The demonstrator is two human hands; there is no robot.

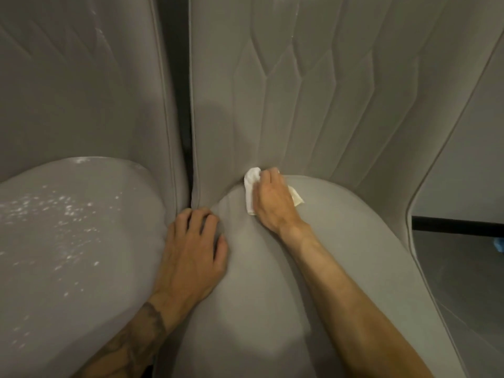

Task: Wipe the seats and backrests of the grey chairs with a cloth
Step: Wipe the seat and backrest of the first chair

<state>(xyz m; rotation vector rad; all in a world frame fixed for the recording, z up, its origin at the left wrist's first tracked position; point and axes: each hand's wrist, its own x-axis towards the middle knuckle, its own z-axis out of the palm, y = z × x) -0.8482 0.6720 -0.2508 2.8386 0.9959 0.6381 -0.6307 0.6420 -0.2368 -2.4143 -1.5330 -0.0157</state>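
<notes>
Right grip (272,203) clamps the cloth (251,184) at the crease between right seat (272,296) and backrest (300,105); left grip (191,255) rests spread at that seat's edge. The left seat (68,241) shows white flecks (62,203), so 1 chair likely remains

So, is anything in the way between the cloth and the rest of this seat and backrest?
Only the left hand, resting on the left edge of the seat. The right hand holds the cloth at the crease; the backrest above is bare.
</notes>
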